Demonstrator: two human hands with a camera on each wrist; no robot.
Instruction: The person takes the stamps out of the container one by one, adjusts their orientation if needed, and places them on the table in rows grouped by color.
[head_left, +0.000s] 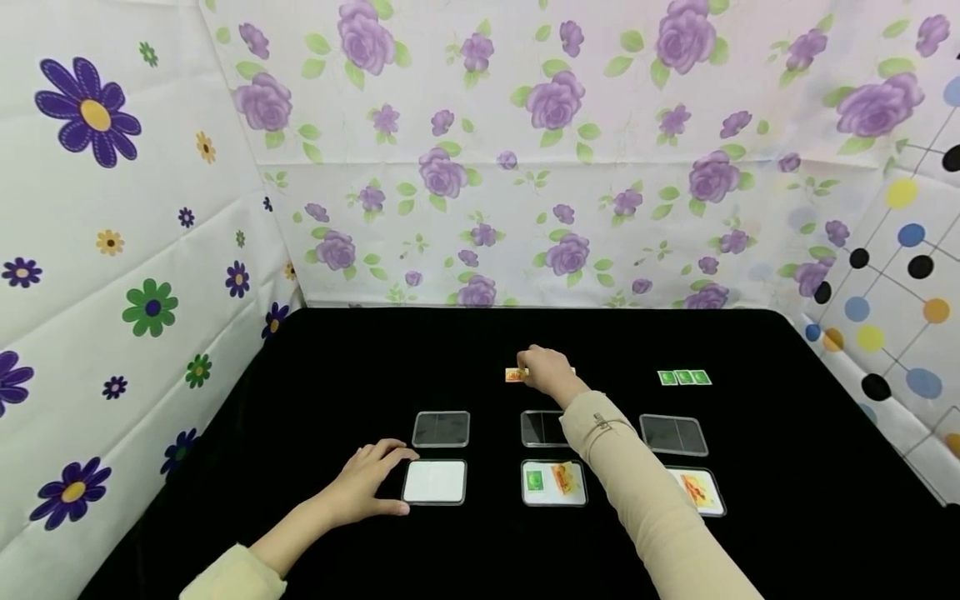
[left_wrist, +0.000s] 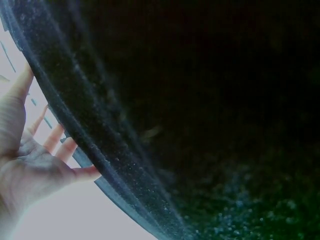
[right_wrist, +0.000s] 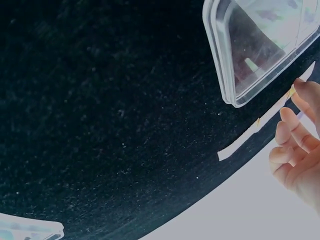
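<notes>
Right hand (head_left: 551, 372): held at a row of orange cards (head_left: 514, 375), just right of the frame's centre; its fingers are bent, but whether a card is pinched cannot be told.
Left hand (head_left: 363, 487): spread, thumb and fingers parted at the left side of the left tray (head_left: 435, 483), lower centre; whether the rim is touched cannot be told.
Centre tray (head_left: 547, 500): occupied by one green card (head_left: 535, 481) and one orange card (head_left: 566, 478).
Right tray (head_left: 716, 505): partly hidden by the right sleeve (head_left: 637, 492), lower right.
Clear trays (head_left: 441, 429): set in a row of three above the white ones.
Green cards (head_left: 684, 377): laid three abreast, right of centre.
Black cloth (head_left: 337, 383): backed by flowered sheets (head_left: 495, 100), upper frame.
</notes>
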